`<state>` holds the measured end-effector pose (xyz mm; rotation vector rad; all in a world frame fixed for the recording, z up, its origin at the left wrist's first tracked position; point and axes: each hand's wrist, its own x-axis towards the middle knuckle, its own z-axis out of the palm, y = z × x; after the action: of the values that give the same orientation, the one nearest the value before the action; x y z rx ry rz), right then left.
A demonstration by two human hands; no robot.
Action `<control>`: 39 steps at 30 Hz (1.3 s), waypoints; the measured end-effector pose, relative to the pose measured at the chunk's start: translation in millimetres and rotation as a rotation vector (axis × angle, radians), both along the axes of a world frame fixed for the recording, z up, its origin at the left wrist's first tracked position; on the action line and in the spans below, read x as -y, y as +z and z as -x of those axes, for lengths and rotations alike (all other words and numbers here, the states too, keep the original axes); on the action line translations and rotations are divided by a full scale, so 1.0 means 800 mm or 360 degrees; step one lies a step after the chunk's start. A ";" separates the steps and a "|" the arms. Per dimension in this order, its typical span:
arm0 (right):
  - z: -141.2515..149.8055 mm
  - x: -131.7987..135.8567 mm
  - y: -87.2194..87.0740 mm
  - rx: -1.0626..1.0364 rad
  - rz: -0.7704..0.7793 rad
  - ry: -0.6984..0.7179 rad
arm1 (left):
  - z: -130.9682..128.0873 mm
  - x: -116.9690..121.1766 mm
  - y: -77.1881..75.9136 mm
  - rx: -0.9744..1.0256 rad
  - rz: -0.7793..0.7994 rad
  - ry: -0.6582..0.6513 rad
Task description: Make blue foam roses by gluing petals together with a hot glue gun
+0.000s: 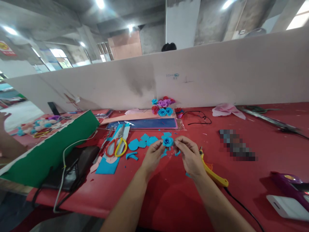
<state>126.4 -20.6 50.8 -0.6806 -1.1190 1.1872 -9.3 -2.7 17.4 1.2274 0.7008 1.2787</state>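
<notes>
Shaping the rose (167, 141), it seems, I pinch its left edge with my left hand (154, 154); whether my right hand (191, 158) grips, I can't tell. Next wants steady holding.

This looks like a craft workshop in a raw concrete building: bare ceiling (145, 11), bright lamps (100, 4), a sign (6, 49) on the left. Along the far edge of the red desk (101, 193) runs a pale partition (217, 71), flowers (164, 103) before it; toward the left edge lie scissors (120, 141) and cut blue pieces (133, 144).
</notes>
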 end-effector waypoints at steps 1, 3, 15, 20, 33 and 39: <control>0.000 0.000 -0.001 0.0008 0.0008 -0.0001 | 0.000 -0.001 -0.001 0.0021 0.0020 0.0033; 0.001 0.000 -0.002 0.0048 0.0023 -0.0016 | 0.000 -0.005 -0.002 0.0073 0.0061 0.0094; 0.013 -0.002 -0.002 0.0268 0.0107 -0.0021 | -0.006 -0.006 -0.010 0.0229 0.0242 -0.0006; 0.012 -0.005 -0.007 0.0220 0.0129 -0.0087 | -0.005 -0.009 -0.013 0.0273 0.0227 0.0011; 0.015 -0.003 -0.006 0.0272 0.0220 -0.0174 | -0.004 -0.008 -0.010 0.0241 0.0289 0.0072; 0.017 -0.002 -0.006 0.0162 0.0266 -0.0121 | -0.004 -0.008 -0.011 0.0239 0.0239 0.0118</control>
<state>113.1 -18.7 46.2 -0.9128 -1.0763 1.2006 -5.8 3.9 8.9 0.9809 0.7248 1.3395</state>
